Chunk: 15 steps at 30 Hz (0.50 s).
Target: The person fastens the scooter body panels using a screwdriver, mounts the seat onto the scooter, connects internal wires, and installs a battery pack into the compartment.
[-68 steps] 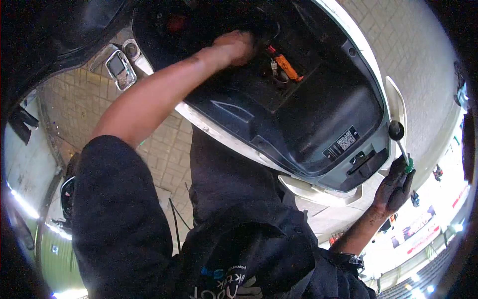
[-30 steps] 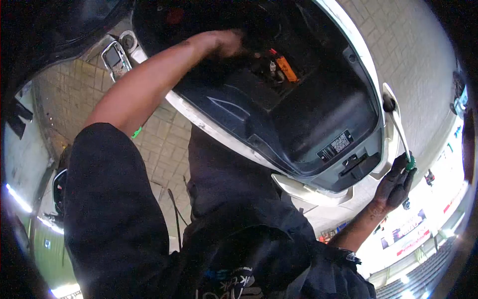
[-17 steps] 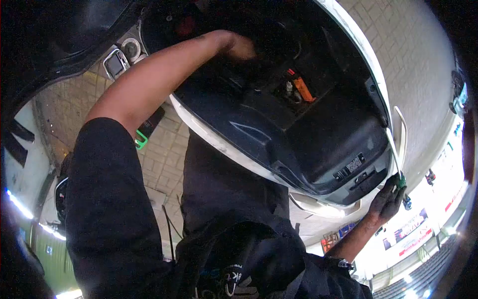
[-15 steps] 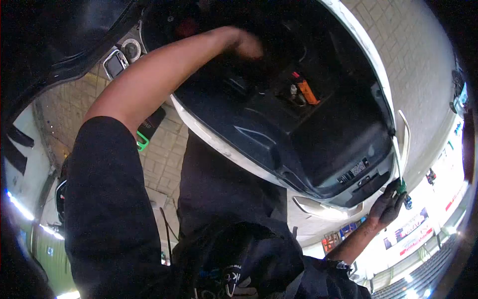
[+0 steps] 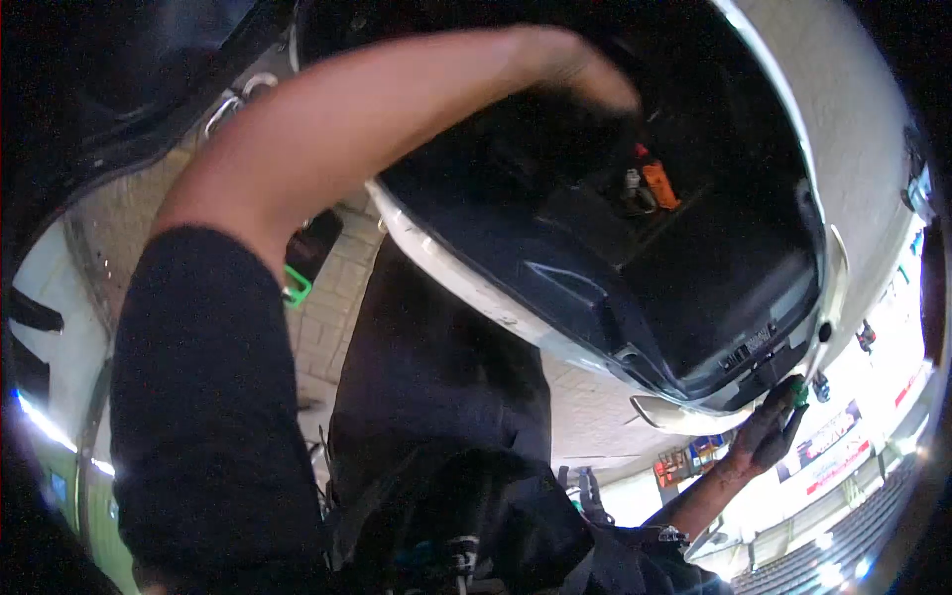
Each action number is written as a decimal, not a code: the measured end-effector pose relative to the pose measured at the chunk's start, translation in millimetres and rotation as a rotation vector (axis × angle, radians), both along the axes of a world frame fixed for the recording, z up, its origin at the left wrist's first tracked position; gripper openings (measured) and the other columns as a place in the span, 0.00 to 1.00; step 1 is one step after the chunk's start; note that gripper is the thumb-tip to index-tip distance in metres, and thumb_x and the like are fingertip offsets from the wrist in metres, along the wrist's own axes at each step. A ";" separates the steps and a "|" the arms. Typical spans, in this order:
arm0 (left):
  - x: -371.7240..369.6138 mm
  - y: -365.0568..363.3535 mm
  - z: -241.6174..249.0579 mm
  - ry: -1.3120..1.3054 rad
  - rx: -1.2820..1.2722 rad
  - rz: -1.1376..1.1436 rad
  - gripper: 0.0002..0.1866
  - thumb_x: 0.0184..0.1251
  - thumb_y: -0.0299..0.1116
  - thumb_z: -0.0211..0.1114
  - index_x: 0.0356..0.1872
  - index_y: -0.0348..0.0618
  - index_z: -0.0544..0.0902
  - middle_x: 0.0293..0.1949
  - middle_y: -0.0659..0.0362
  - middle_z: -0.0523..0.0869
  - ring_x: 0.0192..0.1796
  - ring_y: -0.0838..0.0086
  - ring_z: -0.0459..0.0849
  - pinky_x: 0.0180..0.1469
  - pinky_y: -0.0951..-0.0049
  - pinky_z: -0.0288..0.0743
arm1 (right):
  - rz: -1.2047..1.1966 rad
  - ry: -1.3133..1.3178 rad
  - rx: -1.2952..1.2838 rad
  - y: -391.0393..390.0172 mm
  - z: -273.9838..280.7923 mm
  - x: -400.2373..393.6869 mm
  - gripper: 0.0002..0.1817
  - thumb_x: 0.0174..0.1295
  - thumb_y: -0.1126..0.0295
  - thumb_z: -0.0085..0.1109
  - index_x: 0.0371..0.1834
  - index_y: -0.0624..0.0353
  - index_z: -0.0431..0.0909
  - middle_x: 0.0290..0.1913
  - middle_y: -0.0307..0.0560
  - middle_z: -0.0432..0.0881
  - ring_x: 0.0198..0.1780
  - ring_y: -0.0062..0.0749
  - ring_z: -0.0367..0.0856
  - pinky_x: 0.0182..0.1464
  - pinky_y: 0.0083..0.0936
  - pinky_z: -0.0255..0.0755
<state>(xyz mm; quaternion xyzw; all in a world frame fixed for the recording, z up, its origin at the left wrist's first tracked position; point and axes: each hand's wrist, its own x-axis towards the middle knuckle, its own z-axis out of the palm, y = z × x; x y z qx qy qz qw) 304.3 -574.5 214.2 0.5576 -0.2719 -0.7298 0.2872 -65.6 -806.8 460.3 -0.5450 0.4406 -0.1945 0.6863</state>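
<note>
L hand (image 5: 595,84) blurred, down in the dark part of white-edged compartment (image 5: 471,286) – can't tell if fingers apart or closed. Nearest thing: orange part (image 5: 658,185), in recess of compartment floor, just below the fingers. R hand (image 5: 764,434) wrapped round green-handled tool (image 5: 799,391), by the compartment's R end.

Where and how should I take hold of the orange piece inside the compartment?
I'd pinch the orange piece across its long sides near the middle, coming from above: it looks narrow and elongated, and the compartment is open on top. A pale piece sits close by on its left in the view, so that side probably needs the more careful finger.
</note>
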 end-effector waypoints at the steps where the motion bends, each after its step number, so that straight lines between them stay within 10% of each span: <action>1: -8.8 4.8 1.7 -0.122 -0.057 -0.083 0.22 0.73 0.44 0.43 0.56 0.43 0.77 0.56 0.49 0.78 0.55 0.62 0.77 0.59 0.58 0.68 | 0.063 0.580 -0.567 6.7 -4.3 5.8 0.21 0.72 0.70 0.42 0.61 0.78 0.63 0.62 0.66 0.68 0.66 0.44 0.67 0.68 0.32 0.66; 4: -34.4 20.1 -11.0 -0.481 -0.220 -0.331 0.23 0.72 0.44 0.44 0.50 0.37 0.80 0.53 0.46 0.81 0.55 0.58 0.79 0.56 0.57 0.69 | -0.326 -0.026 -0.047 17.3 -13.2 8.4 0.20 0.72 0.70 0.42 0.59 0.77 0.65 0.61 0.63 0.70 0.63 0.44 0.70 0.68 0.34 0.63; 6: -44.4 23.0 -32.8 -0.481 -0.212 -0.276 0.22 0.72 0.43 0.45 0.55 0.38 0.76 0.54 0.42 0.79 0.57 0.54 0.77 0.59 0.57 0.69 | -0.047 -0.281 0.309 29.0 -12.9 12.1 0.19 0.72 0.70 0.42 0.57 0.77 0.67 0.60 0.63 0.72 0.61 0.44 0.72 0.68 0.34 0.64; 15: -74.7 31.6 4.3 -0.538 0.023 0.026 0.26 0.73 0.41 0.43 0.67 0.37 0.61 0.58 0.37 0.73 0.61 0.48 0.72 0.62 0.58 0.66 | -0.476 -0.004 -0.190 35.7 -21.1 19.8 0.19 0.72 0.70 0.43 0.59 0.76 0.66 0.59 0.63 0.73 0.61 0.45 0.73 0.68 0.35 0.65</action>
